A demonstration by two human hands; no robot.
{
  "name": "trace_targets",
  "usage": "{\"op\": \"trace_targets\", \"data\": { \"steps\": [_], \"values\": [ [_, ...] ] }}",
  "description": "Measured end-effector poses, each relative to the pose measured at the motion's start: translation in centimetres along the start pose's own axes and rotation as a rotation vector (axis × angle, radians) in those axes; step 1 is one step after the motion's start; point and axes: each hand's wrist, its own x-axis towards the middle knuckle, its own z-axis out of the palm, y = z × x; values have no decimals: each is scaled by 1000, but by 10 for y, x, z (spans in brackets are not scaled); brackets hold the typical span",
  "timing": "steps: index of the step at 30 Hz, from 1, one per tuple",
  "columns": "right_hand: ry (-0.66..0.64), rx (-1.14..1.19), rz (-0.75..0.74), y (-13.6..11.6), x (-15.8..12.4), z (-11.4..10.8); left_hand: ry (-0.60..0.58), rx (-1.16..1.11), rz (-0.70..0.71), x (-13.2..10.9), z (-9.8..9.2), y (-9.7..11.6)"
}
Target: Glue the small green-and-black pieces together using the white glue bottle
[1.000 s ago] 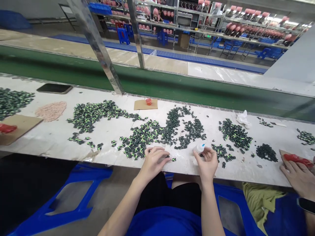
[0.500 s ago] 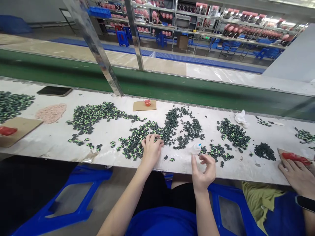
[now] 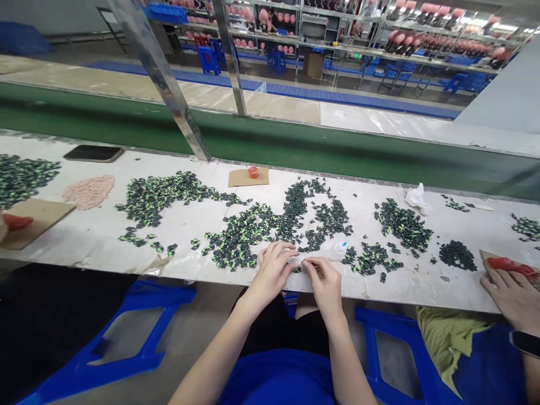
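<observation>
My left hand [image 3: 276, 265] is at the right edge of a heap of small dark pieces with bright green marks [image 3: 238, 236], its fingers curled and drawn together. Close beside it, my right hand [image 3: 327, 284] pinches with thumb and forefinger, and the fingertips of both hands almost meet. Whatever they hold is too small or too covered to make out. Just beyond the right hand lies a white squeeze bottle with a blue tip [image 3: 338, 250]. Plain dark pieces [image 3: 295, 205] spread out past my fingers.
Left on the table are another green-marked heap [image 3: 158, 197], pink pieces [image 3: 89, 192] and a phone [image 3: 93, 153]. A red cap-like cup [image 3: 253, 172] stands on cardboard [image 3: 236, 179]. To the right are more dark heaps [image 3: 403, 225], crumpled tissue [image 3: 417, 198] and a co-worker's hand [image 3: 512, 295].
My left hand has moved right, off the heap. My right hand has moved left from beside the bottle, its spread fingers now in a pinch close to the left hand.
</observation>
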Motion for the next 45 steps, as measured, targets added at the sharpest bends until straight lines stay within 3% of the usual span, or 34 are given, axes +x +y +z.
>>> {"op": "trace_targets", "data": {
  "steps": [3,7,21,31,39,45],
  "values": [
    [30,30,94,6,-2,-5,6,94,11,-7,3,1],
    [-32,82,177,10,-6,-7,5,141,40,-9,9,3],
    [-70,130,236,3,-9,-3,-17,14,30,-4,4,9],
    [-49,21,83,-5,-13,-4,17,25,136,-4,2,7],
    [-258,-107,-121,-17,-7,-18,-18,-8,176,-4,-9,12],
    [-303,-23,-70,-20,-8,-23,-18,32,237,-3,-14,14]
  ]
}}
